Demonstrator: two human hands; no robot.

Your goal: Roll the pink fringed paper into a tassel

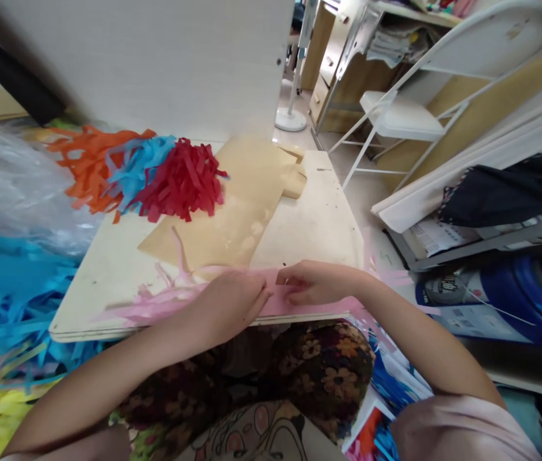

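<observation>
Along the near edge of the white table lies a strip of pink tissue paper, its left end cut into loose fringe. My left hand is closed on the middle of the strip, thumb and fingers pressed together. Just to its right, my right hand has its fingers curled round the paper's upper edge, the thumb a little below them. Further pink fringe hangs past the table's right corner, under my right forearm. The fingertips are partly hidden by the paper and the hands.
Orange, blue and red fringed tassels lie at the back left of the table, beside a tan paper sheet. Clear plastic and blue fringe are at the left. A white folding chair stands beyond.
</observation>
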